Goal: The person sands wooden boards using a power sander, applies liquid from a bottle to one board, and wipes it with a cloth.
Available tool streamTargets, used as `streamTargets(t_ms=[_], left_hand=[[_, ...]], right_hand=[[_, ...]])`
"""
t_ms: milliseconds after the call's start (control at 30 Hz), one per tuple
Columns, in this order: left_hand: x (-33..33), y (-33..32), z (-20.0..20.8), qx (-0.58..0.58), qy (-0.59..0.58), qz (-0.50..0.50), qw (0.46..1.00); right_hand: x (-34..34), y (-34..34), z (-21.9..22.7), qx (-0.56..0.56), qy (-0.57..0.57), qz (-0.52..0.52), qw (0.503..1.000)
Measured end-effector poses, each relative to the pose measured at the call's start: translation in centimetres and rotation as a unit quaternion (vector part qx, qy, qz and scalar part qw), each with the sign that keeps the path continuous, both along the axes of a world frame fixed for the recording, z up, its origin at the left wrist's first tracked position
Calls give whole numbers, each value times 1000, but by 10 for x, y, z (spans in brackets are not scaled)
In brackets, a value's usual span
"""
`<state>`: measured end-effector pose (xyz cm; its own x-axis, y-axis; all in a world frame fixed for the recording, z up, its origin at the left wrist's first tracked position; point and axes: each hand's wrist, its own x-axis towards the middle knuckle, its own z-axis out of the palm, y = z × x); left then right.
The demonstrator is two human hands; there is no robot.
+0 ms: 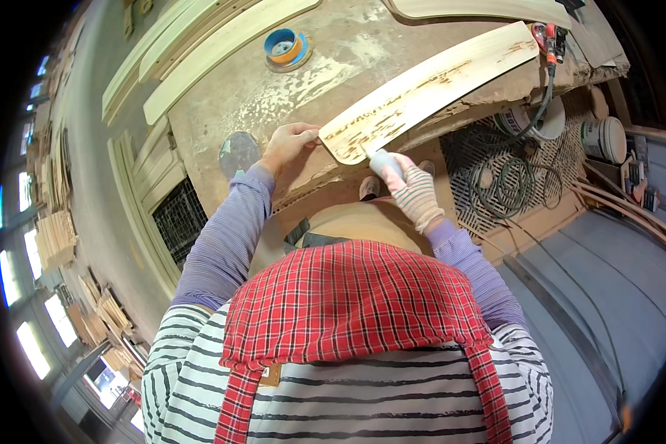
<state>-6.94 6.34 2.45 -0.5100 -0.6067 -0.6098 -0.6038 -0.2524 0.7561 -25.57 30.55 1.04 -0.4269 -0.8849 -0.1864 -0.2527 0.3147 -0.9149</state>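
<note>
A long, slightly curved pale wooden board (436,81) with brown streaks and patches lies slantwise along the near edge of the worktable. My bare left hand (287,146) grips its near left end, thumb and fingers at the edge. My right hand (416,194), in a striped knit glove, is closed around a light grey, bottle-like cylinder (383,160). The cylinder's narrow pale tip points at the streaked face near the board's rounded lower corner. Whether the tip touches the wood, I cannot tell.
On the worktable (222,96) stand a roll of blue and orange tape (283,46) and a grey disc (239,154). More curved boards (229,52) lie at the far left. A red air tool (546,41) with a hose sits at the far right, above white buckets (604,139) and coiled hose (505,185).
</note>
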Motion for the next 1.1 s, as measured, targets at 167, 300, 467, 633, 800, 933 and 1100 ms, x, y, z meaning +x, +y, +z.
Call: streamTargets(t_ms=[167, 300, 467, 633, 800, 933, 1100], left_hand=[[4, 0, -3, 17, 7, 11, 1000], [4, -2, -10, 25, 21, 12, 999], [4, -4, -11, 25, 20, 8, 999], [3, -2, -6, 29, 16, 17, 999], [7, -3, -14, 31, 26, 12, 999], [4, -2, -10, 38, 37, 19, 998], [11, -5, -20, 28, 36, 4, 999]], right_hand=[[-14, -6, 0, 14, -66, -76, 995], [-13, -5, 1, -56, 51, -37, 996], [-45, -14, -6, -16, 51, -106, 993], [-47, -16, 8, 27, -101, -170, 980], [-45, -15, 5, 17, -50, -111, 992], [-65, -24, 0, -9, -136, -197, 971], [-74, -26, -20, -4, 180, -60, 982]])
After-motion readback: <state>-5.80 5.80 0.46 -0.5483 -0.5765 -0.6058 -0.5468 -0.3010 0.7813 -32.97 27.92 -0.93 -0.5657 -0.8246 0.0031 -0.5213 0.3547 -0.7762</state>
